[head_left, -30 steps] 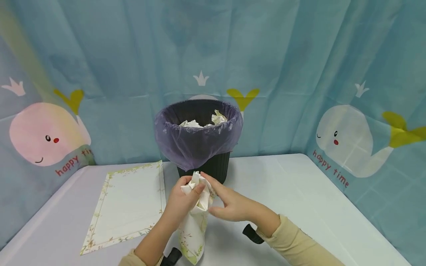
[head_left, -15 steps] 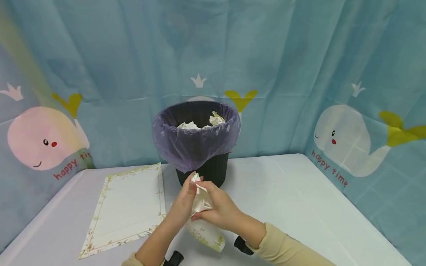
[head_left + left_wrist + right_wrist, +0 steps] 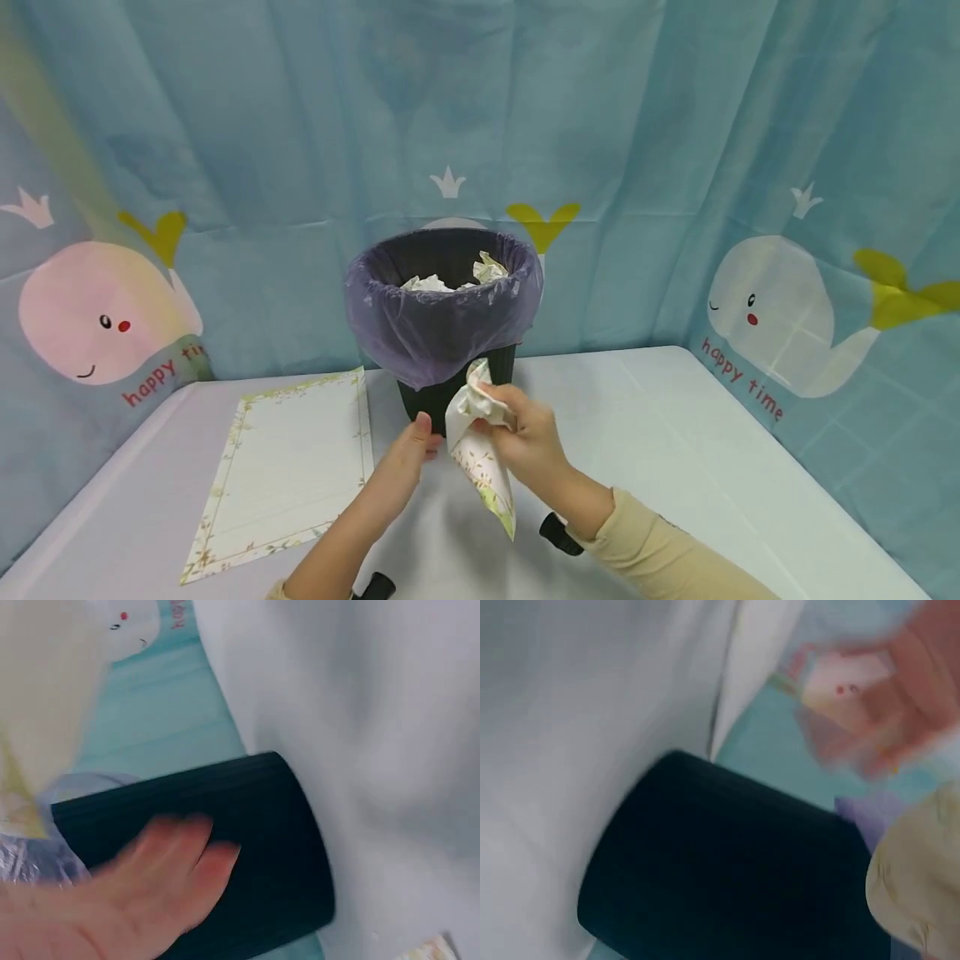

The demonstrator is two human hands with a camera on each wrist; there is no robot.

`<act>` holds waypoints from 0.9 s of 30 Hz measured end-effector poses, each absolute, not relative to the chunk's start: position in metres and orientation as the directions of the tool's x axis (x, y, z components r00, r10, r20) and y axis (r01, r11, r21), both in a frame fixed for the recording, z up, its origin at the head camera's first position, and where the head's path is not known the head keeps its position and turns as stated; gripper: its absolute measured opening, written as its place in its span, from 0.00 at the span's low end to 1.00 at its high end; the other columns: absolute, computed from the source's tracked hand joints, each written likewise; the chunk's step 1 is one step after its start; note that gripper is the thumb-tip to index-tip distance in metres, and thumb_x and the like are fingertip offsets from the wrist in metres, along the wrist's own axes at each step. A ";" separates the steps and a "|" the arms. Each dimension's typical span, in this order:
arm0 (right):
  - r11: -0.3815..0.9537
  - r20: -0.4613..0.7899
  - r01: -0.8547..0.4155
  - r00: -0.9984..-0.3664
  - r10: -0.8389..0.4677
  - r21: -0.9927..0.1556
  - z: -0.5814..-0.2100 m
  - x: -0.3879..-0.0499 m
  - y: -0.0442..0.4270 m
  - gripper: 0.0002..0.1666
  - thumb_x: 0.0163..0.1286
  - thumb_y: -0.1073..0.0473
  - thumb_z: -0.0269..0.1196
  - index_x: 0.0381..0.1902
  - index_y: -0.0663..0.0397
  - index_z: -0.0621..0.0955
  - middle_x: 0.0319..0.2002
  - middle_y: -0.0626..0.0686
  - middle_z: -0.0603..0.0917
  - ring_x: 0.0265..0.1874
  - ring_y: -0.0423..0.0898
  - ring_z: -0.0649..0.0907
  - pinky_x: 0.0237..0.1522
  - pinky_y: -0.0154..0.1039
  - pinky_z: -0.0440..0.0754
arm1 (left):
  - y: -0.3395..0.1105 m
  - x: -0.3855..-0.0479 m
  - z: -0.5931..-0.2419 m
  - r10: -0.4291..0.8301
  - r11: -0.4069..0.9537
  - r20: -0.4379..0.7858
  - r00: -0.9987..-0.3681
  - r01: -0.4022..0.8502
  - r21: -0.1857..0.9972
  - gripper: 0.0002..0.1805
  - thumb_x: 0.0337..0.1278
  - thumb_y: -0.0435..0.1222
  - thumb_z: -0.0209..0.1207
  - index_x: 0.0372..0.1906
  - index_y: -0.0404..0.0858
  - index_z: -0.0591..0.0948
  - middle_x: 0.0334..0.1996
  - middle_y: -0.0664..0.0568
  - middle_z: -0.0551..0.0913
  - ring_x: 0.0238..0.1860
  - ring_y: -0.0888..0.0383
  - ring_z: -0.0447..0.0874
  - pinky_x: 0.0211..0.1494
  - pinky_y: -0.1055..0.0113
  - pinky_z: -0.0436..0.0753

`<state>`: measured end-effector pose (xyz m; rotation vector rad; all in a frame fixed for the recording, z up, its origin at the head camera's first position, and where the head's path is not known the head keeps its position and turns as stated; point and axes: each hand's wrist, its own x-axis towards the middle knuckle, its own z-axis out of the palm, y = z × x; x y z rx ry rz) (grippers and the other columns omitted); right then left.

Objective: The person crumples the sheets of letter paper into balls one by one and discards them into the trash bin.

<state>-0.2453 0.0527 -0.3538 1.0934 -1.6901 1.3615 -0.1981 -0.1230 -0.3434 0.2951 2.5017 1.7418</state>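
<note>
My right hand [image 3: 528, 437] grips a partly crumpled sheet of paper [image 3: 483, 458] with a leafy border, in front of the bin. The paper is bunched at the top and hangs down to a green-edged point. To its left, apart from the paper, my left hand [image 3: 405, 467] holds nothing, its fingers loose. The left wrist view shows that hand's blurred fingers [image 3: 184, 847] before the dark bin, with the paper [image 3: 45, 697] blurred at upper left. In the right wrist view the paper [image 3: 919, 877] is at the right edge.
A black bin [image 3: 491, 362] with a purple liner [image 3: 442, 333] stands at the back of the white table [image 3: 637, 467]. Crumpled papers [image 3: 490, 268] lie inside it. A flat bordered sheet [image 3: 292, 467] lies on the left. Blue curtain [image 3: 615, 125] surrounds the table.
Both hands squeezed the paper together half a second ago. The left hand has since let go and drawn slightly away to the left; the right hand has lifted the paper a little to the right.
</note>
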 end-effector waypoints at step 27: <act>0.296 0.967 -0.943 -0.201 -0.158 -0.148 -0.353 -0.255 0.044 0.23 0.60 0.64 0.70 0.50 0.65 0.74 0.40 0.62 0.83 0.37 0.57 0.85 0.42 0.40 0.83 | -0.081 -0.204 -0.356 0.423 -0.361 0.091 -0.902 -0.075 0.930 0.55 0.56 0.71 0.13 0.73 0.31 0.45 0.67 0.38 0.66 0.64 0.48 0.69 0.64 0.46 0.67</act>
